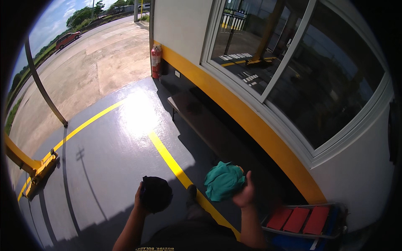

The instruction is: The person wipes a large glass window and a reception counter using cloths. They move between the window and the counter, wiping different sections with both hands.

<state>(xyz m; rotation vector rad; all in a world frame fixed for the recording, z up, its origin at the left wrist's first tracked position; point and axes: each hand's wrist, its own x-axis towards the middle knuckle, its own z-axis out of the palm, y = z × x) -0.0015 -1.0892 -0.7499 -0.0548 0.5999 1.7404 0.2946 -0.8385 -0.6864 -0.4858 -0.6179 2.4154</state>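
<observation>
My left hand (138,198) is closed on the side of a dark, rounded bundle (156,195) that looks like bunched cloth; deep shade hides its details. In my right hand (245,194) is a crumpled teal cloth (224,181), resting against the palm and fingers. A small orange-tan bit shows at the cloth's far right edge, and I cannot tell whether it is a fingertip. Both hands are held apart in front of my body, above the grey floor (100,167).
Along the right wall runs a long dark bench (184,104), with a red fire extinguisher (156,62) beyond its far end. A red-padded, metal-framed piece (299,220) stands at lower right. At left is a yellow post with a wheeled metal base (42,169).
</observation>
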